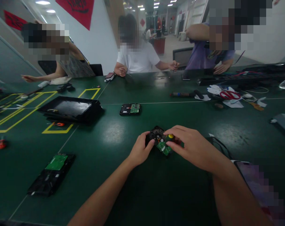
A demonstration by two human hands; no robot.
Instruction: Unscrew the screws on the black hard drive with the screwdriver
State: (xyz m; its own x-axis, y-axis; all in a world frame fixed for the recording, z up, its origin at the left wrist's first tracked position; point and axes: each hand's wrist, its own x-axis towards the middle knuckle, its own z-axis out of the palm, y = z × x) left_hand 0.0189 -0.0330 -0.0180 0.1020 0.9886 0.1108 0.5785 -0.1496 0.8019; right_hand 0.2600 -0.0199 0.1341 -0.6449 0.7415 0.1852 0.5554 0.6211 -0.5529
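My left hand is closed on the left edge of a black hard drive, thumb toward me. A green circuit board lies at the drive's near right side; I cannot tell whether it is still attached. In my right hand, thumb and fingers pinch a screwdriver with a green and yellow handle, held over the drive's right side. Its tip is hidden. Farther off lies a second hard drive with its board side up. Another hard drive rests at the left front, its green board showing.
Stacked black trays stand at the left, with an orange-handled tool before them. A phone lies by my right forearm. Red scissors, gloves and a marker lie at the back right. Three people sit or stand across the green table.
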